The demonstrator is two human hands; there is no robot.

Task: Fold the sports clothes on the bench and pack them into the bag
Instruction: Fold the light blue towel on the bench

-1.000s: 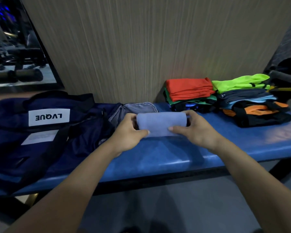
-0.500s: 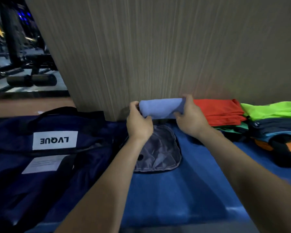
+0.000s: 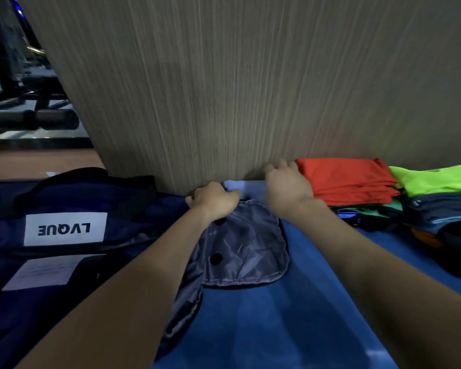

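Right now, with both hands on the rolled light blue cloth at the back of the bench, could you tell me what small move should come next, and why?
Probably carry the light blue roll leftward to the navy bag. The left hand grips its left end and the right hand covers its right end, so it looks rolled, yet it sits by the wall, outside the bag, above the grey flap.

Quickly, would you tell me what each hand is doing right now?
Left hand: grips the light blue folded cloth.
Right hand: rests on the same cloth; grip cannot be told.
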